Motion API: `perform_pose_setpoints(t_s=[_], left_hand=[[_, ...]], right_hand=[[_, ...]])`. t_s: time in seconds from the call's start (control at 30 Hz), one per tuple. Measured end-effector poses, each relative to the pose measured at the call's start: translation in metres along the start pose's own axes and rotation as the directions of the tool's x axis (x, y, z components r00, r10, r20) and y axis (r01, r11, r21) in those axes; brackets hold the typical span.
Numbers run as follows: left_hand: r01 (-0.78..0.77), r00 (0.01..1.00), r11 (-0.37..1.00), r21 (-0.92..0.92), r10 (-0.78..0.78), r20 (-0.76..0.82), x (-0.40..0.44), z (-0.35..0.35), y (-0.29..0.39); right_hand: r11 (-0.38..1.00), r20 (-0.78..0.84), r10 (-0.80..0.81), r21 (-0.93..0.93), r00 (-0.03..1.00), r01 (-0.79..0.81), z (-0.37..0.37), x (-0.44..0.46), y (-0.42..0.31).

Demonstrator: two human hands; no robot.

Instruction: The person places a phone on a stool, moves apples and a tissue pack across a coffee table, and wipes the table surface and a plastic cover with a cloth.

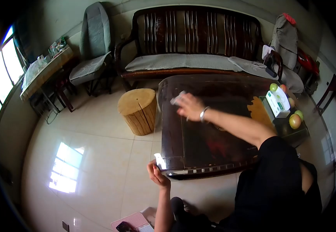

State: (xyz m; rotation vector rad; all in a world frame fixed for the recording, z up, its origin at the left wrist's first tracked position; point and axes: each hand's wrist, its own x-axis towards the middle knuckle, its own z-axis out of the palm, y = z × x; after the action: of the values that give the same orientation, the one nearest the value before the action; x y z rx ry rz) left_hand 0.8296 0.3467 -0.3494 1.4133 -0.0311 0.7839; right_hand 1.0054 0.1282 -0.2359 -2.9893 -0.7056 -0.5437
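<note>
So I'm leaning over this dark wooden table [172,135] in the middle of the frame, and the step in hand looks like wiping the top. My right hand [191,107] is out over the table's far left part, just above the middle of the frame, with a white wipe [178,98] held at the fingertips. The hand's pretty blurred, so I can't tell exactly how the fingers grip it, or whether the wipe is pressed flat or bunched up. There's a bracelet [204,114] on that wrist.

My left hand [158,176] is at the table's near left corner, lower middle of the frame, fingers curled in. A white patch [159,161] sits right by it; can't tell if that's another wipe I'm pinching or just glare, so no call on that grip.

The way I see it, the next move calls for light, even pressure on the wipe and a good reach, bracelet kept off the wood. The tissue box [278,103] and fruit [295,121] are well apart from it at the table's right end, while the wooden stump [137,110] stands just beside the left edge.
</note>
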Motion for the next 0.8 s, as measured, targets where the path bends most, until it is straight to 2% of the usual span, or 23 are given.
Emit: perform_pose_setpoints(t_s=[0.03, 0.07, 0.1, 0.13, 0.17, 0.23, 0.3, 0.4, 0.47, 0.5, 0.53, 0.6, 0.63, 0.7, 0.73, 0.77, 0.8], left_hand=[[0.006, 1.0, 1.0, -0.005, -0.006, 0.001, 0.0, 0.0, 0.0], [0.011, 1.0, 1.0, -0.01, -0.011, 0.004, 0.001, 0.0, 0.0], [0.004, 1.0, 1.0, -0.019, -0.004, 0.001, 0.001, 0.001, 0.0], [0.012, 1.0, 0.999, -0.04, -0.011, 0.012, 0.001, 0.002, 0.0], [0.022, 0.999, 0.998, -0.056, -0.021, 0.028, 0.0, 0.0, -0.001], [0.033, 0.998, 0.999, -0.016, -0.032, 0.048, -0.002, -0.005, 0.0], [0.036, 0.998, 0.999, 0.024, -0.037, 0.059, -0.001, -0.006, 0.005], [0.019, 0.999, 1.0, 0.0, -0.019, 0.048, -0.001, -0.004, 0.001], [0.046, 0.998, 0.999, -0.028, -0.045, 0.054, -0.003, -0.005, -0.001], [0.049, 0.998, 0.998, -0.027, -0.048, 0.039, -0.003, -0.002, 0.001], [0.046, 0.999, 0.998, -0.033, -0.045, 0.024, -0.003, 0.001, 0.003], [0.051, 0.999, 0.998, -0.046, -0.051, 0.009, -0.004, 0.001, 0.003], [0.039, 0.999, 0.998, -0.05, -0.039, 0.002, -0.003, 0.002, 0.002], [0.031, 1.0, 0.999, -0.045, -0.031, 0.007, -0.002, 0.002, 0.004], [0.038, 0.999, 0.996, -0.078, -0.037, 0.017, -0.003, 0.0, -0.001], [0.04, 0.999, 0.996, -0.08, -0.038, 0.027, -0.003, 0.0, 0.001], [0.029, 0.999, 0.997, -0.065, -0.027, 0.019, -0.003, 0.0, 0.004]], right_hand=[[0.986, -0.161, -0.165, -0.043, 0.973, 0.16, 0.016, -0.006, -0.019], [0.946, -0.156, -0.304, 0.068, 0.94, 0.317, 0.004, -0.02, -0.043], [0.93, 0.089, -0.315, 0.226, 0.945, 0.289, -0.041, -0.043, -0.071], [0.9, 0.044, -0.384, 0.243, 0.922, 0.363, -0.04, -0.07, -0.077], [0.857, 0.042, -0.428, 0.335, 0.903, 0.391, -0.055, -0.091, -0.078], [0.861, 0.037, -0.418, 0.336, 0.908, 0.382, -0.064, -0.114, -0.052], [0.925, 0.05, -0.312, 0.244, 0.949, 0.291, -0.079, -0.126, -0.013], [0.979, -0.062, 0.089, 0.189, 0.994, -0.076, -0.056, -0.138, 0.099], [0.906, 0.073, 0.423, -0.004, 0.903, -0.424, -0.02, -0.142, 0.206], [0.829, 0.053, 0.501, -0.316, 0.864, -0.461, -0.006, -0.138, 0.239], [0.836, 0.059, 0.489, -0.317, 0.87, -0.448, -0.012, -0.119, 0.232], [0.71, 0.136, 0.703, -0.176, 0.698, -0.681, -0.011, -0.075, 0.198], [0.766, 0.167, 0.643, -0.146, 0.747, -0.627, -0.006, -0.052, 0.179], [0.918, 0.133, 0.395, -0.049, 0.909, -0.392, 0.008, -0.016, 0.129], [0.961, 0.059, 0.276, 0.005, 0.959, -0.277, 0.015, -0.003, 0.096], [0.978, 0.098, 0.172, 0.104, 0.98, -0.182, 0.018, 0.009, 0.068], [0.989, 0.085, 0.069, 0.123, 0.994, -0.079, 0.023, 0.012, 0.045]])
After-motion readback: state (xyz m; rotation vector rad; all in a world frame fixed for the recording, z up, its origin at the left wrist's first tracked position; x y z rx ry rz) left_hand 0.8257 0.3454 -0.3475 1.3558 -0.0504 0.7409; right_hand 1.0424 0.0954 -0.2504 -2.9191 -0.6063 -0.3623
